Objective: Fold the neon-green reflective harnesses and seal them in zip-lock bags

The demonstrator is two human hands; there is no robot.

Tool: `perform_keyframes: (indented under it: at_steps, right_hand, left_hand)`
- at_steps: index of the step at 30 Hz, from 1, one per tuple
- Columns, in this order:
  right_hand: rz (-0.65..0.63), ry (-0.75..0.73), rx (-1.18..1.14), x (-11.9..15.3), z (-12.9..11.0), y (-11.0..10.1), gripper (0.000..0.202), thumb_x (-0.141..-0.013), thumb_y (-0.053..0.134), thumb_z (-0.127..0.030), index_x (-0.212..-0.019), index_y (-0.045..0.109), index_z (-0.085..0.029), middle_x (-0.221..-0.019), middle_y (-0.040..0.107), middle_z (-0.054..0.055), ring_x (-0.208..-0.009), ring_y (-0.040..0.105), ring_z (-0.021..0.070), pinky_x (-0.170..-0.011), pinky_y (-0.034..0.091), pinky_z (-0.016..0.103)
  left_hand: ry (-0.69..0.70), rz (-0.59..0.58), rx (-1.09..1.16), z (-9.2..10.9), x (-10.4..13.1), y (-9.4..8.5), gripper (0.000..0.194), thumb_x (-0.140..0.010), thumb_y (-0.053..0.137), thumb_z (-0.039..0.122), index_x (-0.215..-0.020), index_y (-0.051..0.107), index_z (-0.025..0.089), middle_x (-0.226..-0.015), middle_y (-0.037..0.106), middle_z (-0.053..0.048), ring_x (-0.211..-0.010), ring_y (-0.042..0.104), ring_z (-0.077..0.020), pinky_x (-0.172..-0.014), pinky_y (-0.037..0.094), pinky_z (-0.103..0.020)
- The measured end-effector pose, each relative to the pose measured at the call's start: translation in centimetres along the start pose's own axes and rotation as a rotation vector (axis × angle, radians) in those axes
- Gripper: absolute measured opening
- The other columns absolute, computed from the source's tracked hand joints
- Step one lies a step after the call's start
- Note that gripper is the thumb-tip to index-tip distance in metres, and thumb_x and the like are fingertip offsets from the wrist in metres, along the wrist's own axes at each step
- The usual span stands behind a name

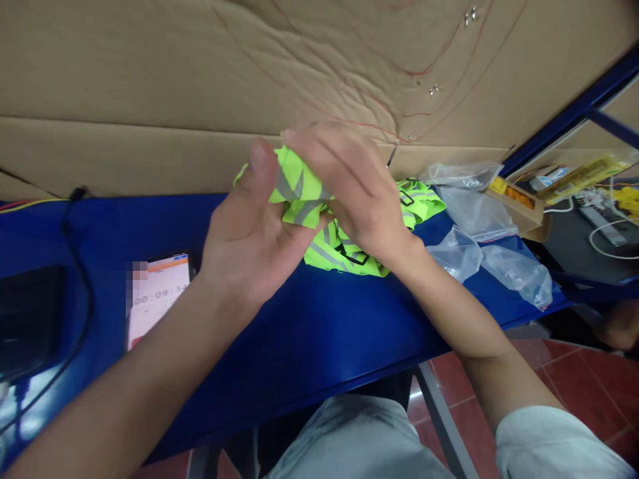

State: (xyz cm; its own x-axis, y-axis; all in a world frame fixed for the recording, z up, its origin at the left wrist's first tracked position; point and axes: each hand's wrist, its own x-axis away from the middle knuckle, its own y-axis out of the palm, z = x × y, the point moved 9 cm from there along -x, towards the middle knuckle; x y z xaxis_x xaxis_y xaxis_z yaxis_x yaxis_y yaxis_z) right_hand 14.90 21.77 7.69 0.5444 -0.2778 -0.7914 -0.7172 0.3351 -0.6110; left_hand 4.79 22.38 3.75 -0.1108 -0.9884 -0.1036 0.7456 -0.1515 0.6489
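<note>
Both hands are raised over the blue table around a neon yellow-green strap bundle with grey reflective stripes (299,185). My left hand (249,229) has its palm turned up and its fingers against the bundle's left and lower side. From the right, my right hand (352,183) curves over the bundle, its fingers bent and slightly blurred. Just behind and below the hands, more of the same striped material (327,253) lies on the table, with a dark buckle on it. Another part (422,201) shows to the right of my right wrist.
A phone (164,286) showing a timer lies at the left, beside a black cable (82,253) and a dark device (30,319). Clear plastic bags (519,269) and an open cardboard box (522,207) are at the right. Cardboard (150,73) stands behind the table.
</note>
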Motion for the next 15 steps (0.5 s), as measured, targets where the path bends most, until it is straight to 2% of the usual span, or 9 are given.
perform_keyframes:
  at_steps: [3, 5, 6, 8, 10, 12, 15]
  right_hand:
    - [-0.101, -0.064, -0.047, 0.1, -0.7, 1.7, 0.05, -0.112, 0.026, -0.023, -0.152, 0.052, -0.012, -0.161, 0.054, 0.009, -0.16, 0.037, 0.0198, -0.136, 0.029, 0.043]
    - [-0.161, -0.061, -0.193, 0.1, -0.6, 2.3, 0.051, -0.111, 0.032, -0.031, -0.151, 0.053, -0.01, -0.163, 0.051, 0.012, -0.162, 0.035, 0.0219, -0.136, 0.028, 0.045]
    - [-0.18, -0.02, -0.289, 0.0, -0.3, 2.4, 0.05, -0.11, 0.037, -0.037, -0.149, 0.056, -0.011, -0.161, 0.054, 0.012, -0.16, 0.039, 0.0216, -0.135, 0.03, 0.043]
    - [-0.096, 0.16, -0.45, -0.1, 1.3, 1.8, 0.045, -0.108, 0.045, -0.044, -0.14, 0.062, -0.018, -0.152, 0.064, 0.009, -0.149, 0.053, 0.0196, -0.13, 0.04, 0.038]
    - [0.045, 0.404, -0.524, 0.4, 3.7, 1.0, 0.044, -0.106, 0.051, -0.049, -0.14, 0.061, -0.024, -0.149, 0.066, 0.004, -0.138, 0.063, 0.0185, -0.12, 0.051, 0.034]
    - [0.08, 0.559, -0.577, 1.0, 5.0, 1.1, 0.055, -0.1, 0.059, -0.056, -0.147, 0.055, -0.028, -0.154, 0.062, 0.002, -0.136, 0.065, 0.0202, -0.113, 0.057, 0.033]
    - [-0.049, 0.535, -0.747, 0.8, 4.5, 2.5, 0.075, -0.09, 0.07, -0.066, -0.153, 0.051, -0.029, -0.157, 0.06, 0.001, -0.142, 0.061, 0.0234, -0.117, 0.055, 0.035]
  left_hand:
    - [0.054, 0.065, -0.04, 0.4, -0.8, -1.7, 0.004, -0.094, 0.074, 0.029, -0.091, 0.074, 0.026, -0.116, 0.078, 0.005, -0.152, 0.044, -0.0213, -0.122, 0.044, -0.034]
    - [0.123, 0.118, -0.062, 1.0, -1.5, -3.1, 0.01, -0.088, 0.078, 0.02, -0.084, 0.073, 0.027, -0.107, 0.08, 0.008, -0.151, 0.046, -0.0197, -0.124, 0.041, -0.032]
    - [0.147, 0.14, -0.071, 1.2, -1.7, -3.7, 0.014, -0.086, 0.078, 0.015, -0.084, 0.074, 0.028, -0.103, 0.08, 0.009, -0.15, 0.046, -0.0192, -0.125, 0.04, -0.032]
    - [0.178, 0.143, -0.089, 1.6, -2.0, -4.0, 0.025, -0.08, 0.079, 0.007, -0.089, 0.075, 0.03, -0.097, 0.08, 0.012, -0.148, 0.049, -0.0182, -0.126, 0.039, -0.031]
    - [0.189, 0.061, -0.122, 1.9, -1.7, -2.9, 0.036, -0.078, 0.078, 0.001, -0.099, 0.076, 0.03, -0.102, 0.08, 0.013, -0.149, 0.051, -0.018, -0.126, 0.041, -0.032]
    - [0.198, -0.051, -0.18, 2.2, -1.0, -1.0, 0.043, -0.078, 0.078, 0.0, -0.108, 0.075, 0.029, -0.111, 0.08, 0.01, -0.15, 0.051, -0.0205, -0.123, 0.045, -0.034]
    - [0.227, -0.138, -0.298, 3.0, 0.6, 1.4, 0.046, -0.075, 0.077, 0.002, -0.111, 0.076, 0.029, -0.133, 0.074, 0.006, -0.152, 0.048, -0.0244, -0.121, 0.048, -0.035]
